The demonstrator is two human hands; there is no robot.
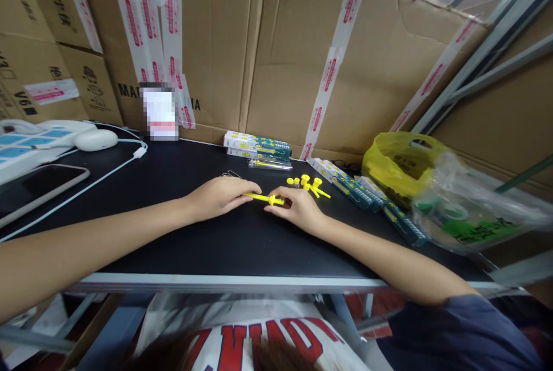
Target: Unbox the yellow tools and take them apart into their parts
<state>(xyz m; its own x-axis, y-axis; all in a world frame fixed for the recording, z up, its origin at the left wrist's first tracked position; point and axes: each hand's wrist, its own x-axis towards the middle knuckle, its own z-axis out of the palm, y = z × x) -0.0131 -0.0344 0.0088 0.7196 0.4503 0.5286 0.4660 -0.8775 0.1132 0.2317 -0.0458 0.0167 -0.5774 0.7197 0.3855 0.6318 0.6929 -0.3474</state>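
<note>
A thin yellow plastic rod with a collar [262, 197] spans the gap between my two hands, above the black tabletop. My left hand [220, 195] pinches its left end between thumb and fingers. The fingers of my right hand [300, 207] close round the thicker right end, partly hiding it. Just behind my right hand lie several loose yellow plastic parts [317, 186], some round caps and some thin stems. Bent metal wire [232, 174] shows behind my left hand, mostly covered by it.
Flat printed boxes [259, 145] and a clear packet [270, 164] lie at the back; more boxes [345, 182] run along the right. Yellow [389, 158] and clear [470, 215] plastic bags stand far right. A phone [43, 189], cable and power strip [38, 143] occupy the left.
</note>
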